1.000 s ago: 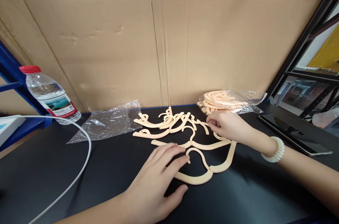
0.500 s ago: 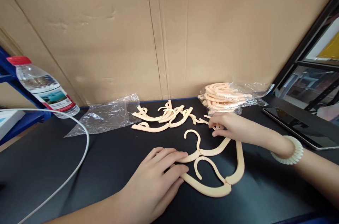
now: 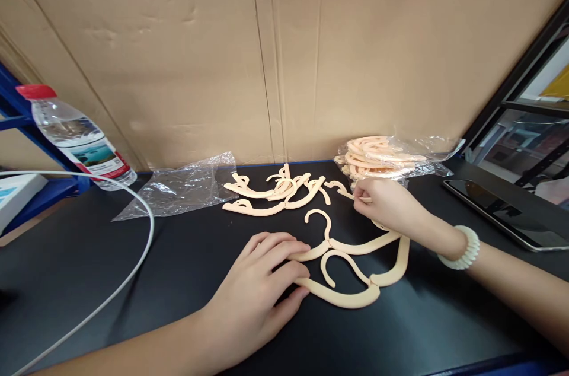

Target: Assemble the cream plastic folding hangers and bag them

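Two cream plastic folding clothes hangers lie spread on the black table, the rear hanger (image 3: 365, 245) and the front hanger (image 3: 351, 299). My left hand (image 3: 267, 290) grips their left ends between fingers and thumb. At their far right side, my right hand (image 3: 386, 204) is closed on another hanger (image 3: 342, 189), most of which the fingers hide. Behind the spread pair, several folded hangers (image 3: 262, 210) lie in a loose heap. The right ends of the spread pair are partly covered by my right hand.
A plastic bag full of hangers (image 3: 377, 156) stands at the back right. An empty clear bag (image 3: 182, 186), a water bottle (image 3: 89, 139) and a white cable (image 3: 149, 239) are on the left. A tablet-like device (image 3: 502, 213) lies at right. Cardboard (image 3: 200, 56) stands behind.
My right hand's fingers have closed on a hanger that they were reaching over before. My left hand keeps its hold on the ends of the spread pair. The view has shifted slightly.
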Motion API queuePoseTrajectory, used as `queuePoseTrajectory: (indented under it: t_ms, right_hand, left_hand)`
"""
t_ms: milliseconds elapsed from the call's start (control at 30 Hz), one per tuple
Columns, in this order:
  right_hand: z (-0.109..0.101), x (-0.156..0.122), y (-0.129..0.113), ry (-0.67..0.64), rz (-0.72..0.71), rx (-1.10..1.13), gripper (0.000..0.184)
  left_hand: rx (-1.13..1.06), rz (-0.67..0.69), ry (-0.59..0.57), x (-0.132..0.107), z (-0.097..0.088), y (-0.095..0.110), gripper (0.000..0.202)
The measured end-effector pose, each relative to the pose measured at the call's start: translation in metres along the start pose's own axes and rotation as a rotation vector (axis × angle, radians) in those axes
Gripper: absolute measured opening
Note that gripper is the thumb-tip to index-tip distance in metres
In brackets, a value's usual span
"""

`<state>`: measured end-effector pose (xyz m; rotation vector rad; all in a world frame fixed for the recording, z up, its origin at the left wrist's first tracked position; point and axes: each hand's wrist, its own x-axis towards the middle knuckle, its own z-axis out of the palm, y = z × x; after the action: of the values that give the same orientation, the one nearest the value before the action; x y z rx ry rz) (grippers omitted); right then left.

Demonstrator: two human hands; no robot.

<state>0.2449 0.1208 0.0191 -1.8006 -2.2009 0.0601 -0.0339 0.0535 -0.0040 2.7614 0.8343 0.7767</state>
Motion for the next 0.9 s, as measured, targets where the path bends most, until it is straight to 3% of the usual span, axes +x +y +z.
queuePoseTrajectory:
  t_ms: [67, 133, 233, 300, 367, 433, 533, 600, 667, 733, 833, 900]
  right_hand:
    - [-0.007, -0.003, -0.001, -0.013, -0.007, 0.197, 0.013]
    - [-0.013, -0.01, -0.007, -0.093, -0.002, 0.557, 0.017]
    - [-0.017, -0.026, -0.03, -0.369, 0.053, 1.044, 0.023]
    - [-0.017, -0.038, -0.05, -0.527, 0.099, 1.155, 0.024]
    - [-0.015, -0.048, -0.067, -0.599, 0.151, 1.175, 0.023]
    - [-0.014, -0.054, -0.08, -0.672, 0.204, 1.182, 0.021]
    - [-0.014, -0.058, -0.09, -0.787, 0.201, 1.203, 0.016]
    - [-0.015, -0.06, -0.091, -0.808, 0.164, 1.242, 0.016]
    - [-0.017, -0.061, -0.089, -0.784, 0.102, 1.284, 0.022]
    - [-0.02, -0.062, -0.086, -0.648, -0.01, 1.21, 0.034]
    - [-0.018, -0.066, -0.081, -0.327, -0.23, 0.752, 0.034]
    - [-0.01, -0.069, -0.081, -0.18, -0.355, 0.436, 0.025]
  left_hand:
    - [-0.028, -0.016, 0.015, 0.0, -0.002, 0.001, 0.018]
    - [-0.073, -0.06, 0.055, 0.002, -0.005, 0.002, 0.031]
    - [-0.084, -0.143, 0.212, 0.005, -0.01, 0.001, 0.039]
    - [-0.097, -0.202, 0.34, 0.006, -0.013, 0.001, 0.035]
    - [-0.093, -0.197, 0.424, 0.007, -0.015, 0.0, 0.033]
    - [0.013, -0.074, 0.421, 0.007, -0.019, 0.001, 0.034]
    - [0.182, 0.196, 0.273, 0.008, -0.027, 0.004, 0.03]
    - [0.156, 0.239, 0.204, 0.008, -0.032, 0.006, 0.024]
    - [0.089, 0.167, 0.236, 0.007, -0.035, 0.007, 0.022]
    - [-0.016, -0.003, 0.329, 0.005, -0.037, 0.008, 0.017]
    - [-0.399, -0.404, 0.428, 0.005, -0.035, 0.008, 0.003]
    - [-0.72, -0.64, 0.413, 0.006, -0.031, 0.008, 0.011]
